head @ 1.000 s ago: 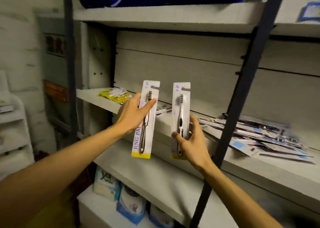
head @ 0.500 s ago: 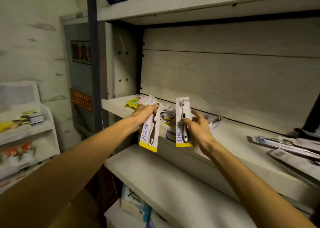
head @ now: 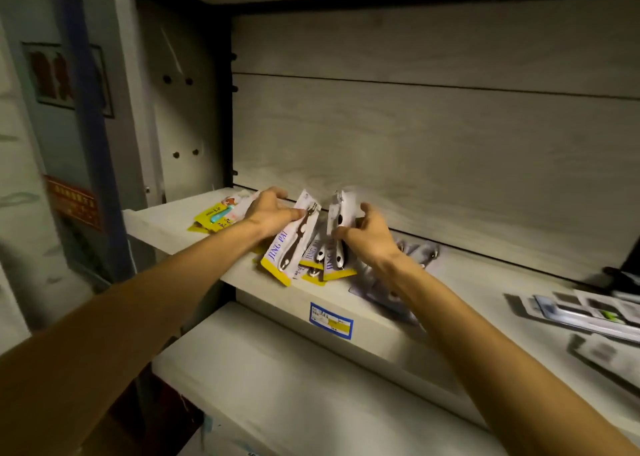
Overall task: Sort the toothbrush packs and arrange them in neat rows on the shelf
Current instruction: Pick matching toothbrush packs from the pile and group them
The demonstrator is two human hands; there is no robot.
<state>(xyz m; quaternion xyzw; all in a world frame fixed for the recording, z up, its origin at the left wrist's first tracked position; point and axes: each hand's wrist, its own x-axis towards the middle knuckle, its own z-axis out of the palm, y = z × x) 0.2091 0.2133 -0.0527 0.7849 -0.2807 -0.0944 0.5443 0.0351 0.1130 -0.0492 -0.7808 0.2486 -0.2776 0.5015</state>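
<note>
My left hand [head: 268, 213] grips a white toothbrush pack with a yellow bottom strip and a dark brush [head: 289, 244], tilted over the middle shelf [head: 180, 227]. To its right, a similar pack with a white brush [head: 337, 247] stands nearly upright in the grip of my right hand [head: 369, 235]. Both packs hang low over a small pile of the same white and yellow packs [head: 311, 268] on the shelf. A yellow pack with a light blue brush [head: 216, 216] lies behind my left hand.
Grey blister packs [head: 419, 253] lie right of my right hand, and more flat packs [head: 588, 311] sit at the shelf's far right. A blue price label [head: 330, 320] is stuck on the shelf's front edge. A lower shelf [head: 277, 386] juts out underneath.
Both hands have moved forward and down with their packs, from in front of the shelf edge to just above the pile on the shelf. The view has moved closer.
</note>
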